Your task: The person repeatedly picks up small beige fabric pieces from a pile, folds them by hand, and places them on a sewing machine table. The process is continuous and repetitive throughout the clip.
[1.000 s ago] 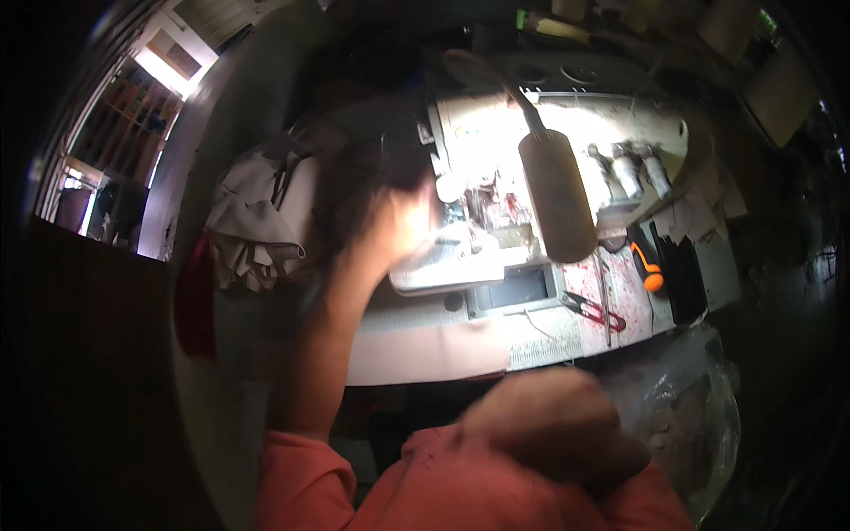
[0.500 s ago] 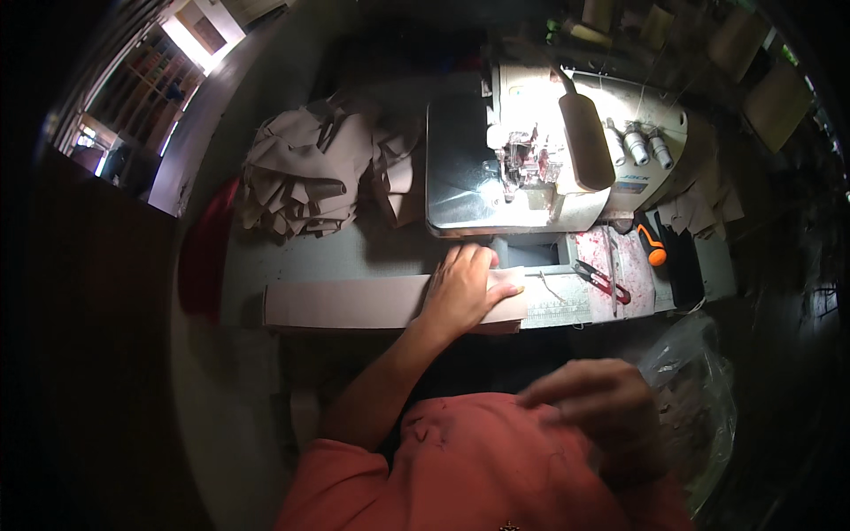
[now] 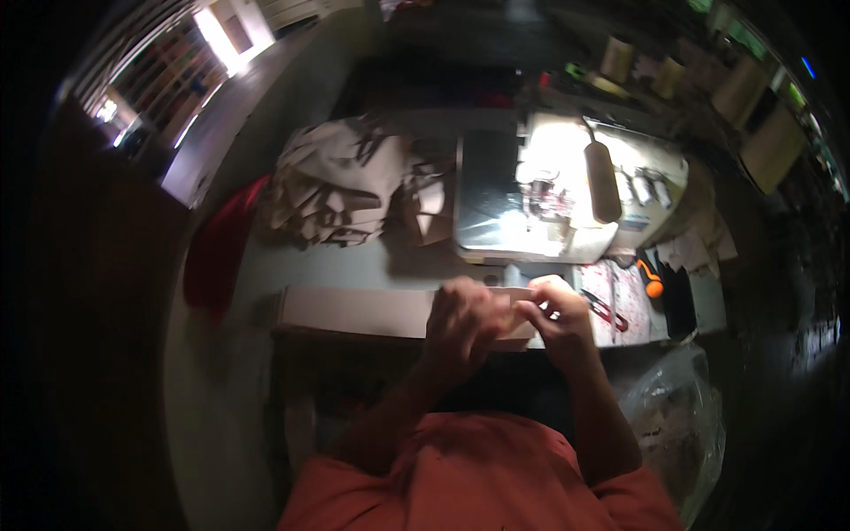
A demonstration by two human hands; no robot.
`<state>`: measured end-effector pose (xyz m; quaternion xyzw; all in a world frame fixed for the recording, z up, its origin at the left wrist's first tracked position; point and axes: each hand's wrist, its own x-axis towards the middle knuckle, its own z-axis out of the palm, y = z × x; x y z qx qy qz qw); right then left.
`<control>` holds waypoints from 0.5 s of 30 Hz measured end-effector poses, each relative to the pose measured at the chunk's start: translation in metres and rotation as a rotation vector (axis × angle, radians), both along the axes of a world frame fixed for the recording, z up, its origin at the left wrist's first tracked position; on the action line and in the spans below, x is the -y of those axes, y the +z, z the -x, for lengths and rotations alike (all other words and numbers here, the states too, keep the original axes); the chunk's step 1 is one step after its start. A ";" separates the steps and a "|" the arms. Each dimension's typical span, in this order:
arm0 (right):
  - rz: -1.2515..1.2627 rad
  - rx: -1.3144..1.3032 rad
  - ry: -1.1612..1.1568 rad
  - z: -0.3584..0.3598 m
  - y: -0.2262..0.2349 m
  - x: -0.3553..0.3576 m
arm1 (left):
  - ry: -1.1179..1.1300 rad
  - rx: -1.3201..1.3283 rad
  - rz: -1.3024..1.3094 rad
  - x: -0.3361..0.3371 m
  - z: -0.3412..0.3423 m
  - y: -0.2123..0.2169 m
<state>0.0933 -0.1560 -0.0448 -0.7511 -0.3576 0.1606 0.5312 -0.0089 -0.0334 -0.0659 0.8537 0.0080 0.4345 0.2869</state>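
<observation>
A long pale beige fabric strip [image 3: 354,311] lies along the front edge of the table, its right end lifted between my hands. My left hand [image 3: 462,320] is closed on the strip near that end, its fingers somewhat blurred. Against the right tip of the cloth, my right hand [image 3: 564,320] pinches it between thumb and fingers. Just beyond both hands stands a sewing machine [image 3: 567,208] with a lit needle area and a dark, shiny flat plate on its left.
A heap of beige fabric pieces [image 3: 336,181] lies at the left. Red-handled thread snips [image 3: 611,311] and an orange-and-black tool [image 3: 653,288] rest right of my hands. A clear plastic bag [image 3: 677,416] hangs at the lower right. Thread cones [image 3: 617,60] stand far back.
My right hand has come up from near my body to the strip's right end and taken hold of it. My left hand has gone from lying on the strip to gripping it. The view has shifted.
</observation>
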 end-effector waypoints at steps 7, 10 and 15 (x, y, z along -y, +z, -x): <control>-0.285 -0.478 0.012 0.022 0.041 -0.007 | -0.405 0.583 1.954 -0.049 0.067 -0.024; -0.334 -0.725 -0.150 0.014 0.023 0.000 | -0.157 0.861 1.675 -0.110 0.097 -0.022; -0.233 -0.790 0.016 0.010 0.004 -0.012 | -0.028 0.603 1.296 -0.110 0.083 0.008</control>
